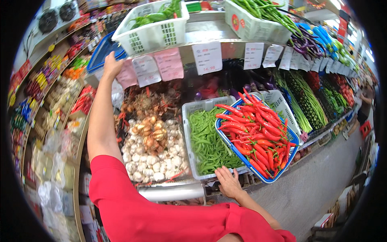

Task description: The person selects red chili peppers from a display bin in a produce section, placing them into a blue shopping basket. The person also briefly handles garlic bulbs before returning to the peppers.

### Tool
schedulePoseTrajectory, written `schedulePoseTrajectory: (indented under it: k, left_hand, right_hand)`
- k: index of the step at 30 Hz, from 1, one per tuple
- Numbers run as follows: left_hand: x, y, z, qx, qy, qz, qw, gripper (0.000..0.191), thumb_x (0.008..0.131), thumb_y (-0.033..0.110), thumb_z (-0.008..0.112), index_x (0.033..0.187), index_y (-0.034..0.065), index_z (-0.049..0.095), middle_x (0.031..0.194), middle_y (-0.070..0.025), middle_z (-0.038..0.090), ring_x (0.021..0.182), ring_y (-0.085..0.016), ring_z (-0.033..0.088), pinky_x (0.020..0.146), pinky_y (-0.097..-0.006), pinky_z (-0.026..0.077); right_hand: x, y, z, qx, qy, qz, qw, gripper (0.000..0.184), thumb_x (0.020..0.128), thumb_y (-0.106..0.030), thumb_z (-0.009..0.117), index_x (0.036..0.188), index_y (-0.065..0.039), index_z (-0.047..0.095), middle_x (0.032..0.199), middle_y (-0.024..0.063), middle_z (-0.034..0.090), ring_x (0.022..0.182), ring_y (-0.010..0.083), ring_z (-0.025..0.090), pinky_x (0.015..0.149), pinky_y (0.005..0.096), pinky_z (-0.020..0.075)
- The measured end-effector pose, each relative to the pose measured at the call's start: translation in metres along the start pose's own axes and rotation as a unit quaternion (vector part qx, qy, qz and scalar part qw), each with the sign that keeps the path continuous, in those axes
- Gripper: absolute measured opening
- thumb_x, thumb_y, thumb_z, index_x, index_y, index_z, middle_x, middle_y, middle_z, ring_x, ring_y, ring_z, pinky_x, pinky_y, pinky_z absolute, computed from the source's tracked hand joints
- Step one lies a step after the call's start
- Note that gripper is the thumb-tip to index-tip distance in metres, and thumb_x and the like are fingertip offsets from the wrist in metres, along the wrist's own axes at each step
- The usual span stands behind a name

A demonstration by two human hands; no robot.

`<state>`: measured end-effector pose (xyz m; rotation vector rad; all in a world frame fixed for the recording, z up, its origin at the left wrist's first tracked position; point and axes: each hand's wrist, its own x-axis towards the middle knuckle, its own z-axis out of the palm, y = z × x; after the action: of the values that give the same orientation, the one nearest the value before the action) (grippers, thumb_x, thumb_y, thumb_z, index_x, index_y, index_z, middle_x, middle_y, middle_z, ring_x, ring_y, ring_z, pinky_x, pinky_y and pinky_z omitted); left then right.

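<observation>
At the upper left, my left hand (113, 65) reaches to the near edge of a blue plastic basket (102, 56); its fingertips are partly hidden, so its grip is unclear. My right hand (228, 181) rests with spread fingers at the front rim of a white crate (185, 130) of green pea pods (207, 139). Just above and right of that hand, a blue-rimmed basket (242, 155) full of red chili peppers (263, 130) lies tilted across the crate's right side. Left of the crate are garlic bulbs (154, 165) with brown onions (151, 133) on top.
White crates of green peppers (163, 15) and long green chilies (260, 9) stand on the upper shelf (204, 27). Price cards (207, 57) hang below its edge. Packaged goods fill curved shelves (77, 169) at left. A person (365, 99) is in the aisle at far right.
</observation>
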<state>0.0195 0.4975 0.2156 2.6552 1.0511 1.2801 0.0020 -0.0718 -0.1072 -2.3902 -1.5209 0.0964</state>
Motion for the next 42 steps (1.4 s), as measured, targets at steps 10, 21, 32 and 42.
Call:
schedulePoseTrajectory:
  k: [10,21,32,42]
  left_hand:
    - [0.043,0.0,0.013,0.053,-0.072,-0.028,0.996,0.034,0.072,0.024,0.061,0.093,-0.0023,0.063,0.1,-0.0283,0.061,0.099,-0.039,0.058,0.087,-0.0418,0.045]
    - [0.068,0.016,0.006,0.096,0.079,-0.048,0.991,0.034,0.087,0.029,0.054,0.104,0.0002,0.055,0.104,-0.0234,0.059,0.098,-0.041,0.057,0.084,-0.0463,0.045]
    - [0.078,-0.041,-0.053,-0.199,0.25,-0.059,0.946,0.039,0.08,0.034,0.069,0.092,-0.0021,0.059,0.073,-0.0102,0.062,0.059,-0.018,0.059,0.059,-0.0315,0.048]
    - [-0.007,-0.016,-0.206,-0.175,0.364,0.006,0.915,0.031,0.082,0.028,0.07,0.085,-0.0005,0.059,0.067,-0.0009,0.054,0.056,-0.009,0.047,0.052,-0.0243,0.04]
  right_hand:
    - [0.006,-0.017,-0.013,0.031,0.003,0.062,0.998,0.063,0.072,-0.007,0.058,0.132,-0.012,0.039,0.136,0.0049,0.038,0.131,0.0232,0.031,0.103,0.0581,0.0203]
    - [0.009,-0.019,-0.017,0.058,-0.031,0.101,0.993,0.067,0.071,-0.011,0.064,0.133,-0.013,0.038,0.138,0.0057,0.035,0.133,0.0238,0.027,0.103,0.0601,0.0208]
    - [0.01,-0.015,-0.015,0.063,-0.054,0.095,0.992,0.067,0.071,-0.013,0.065,0.132,-0.012,0.038,0.137,0.0065,0.034,0.134,0.0256,0.025,0.103,0.0612,0.0173]
    - [0.006,-0.007,-0.005,0.053,-0.019,0.049,0.997,0.069,0.068,-0.011,0.062,0.133,-0.01,0.037,0.136,0.0075,0.034,0.133,0.0275,0.024,0.103,0.0605,0.0145]
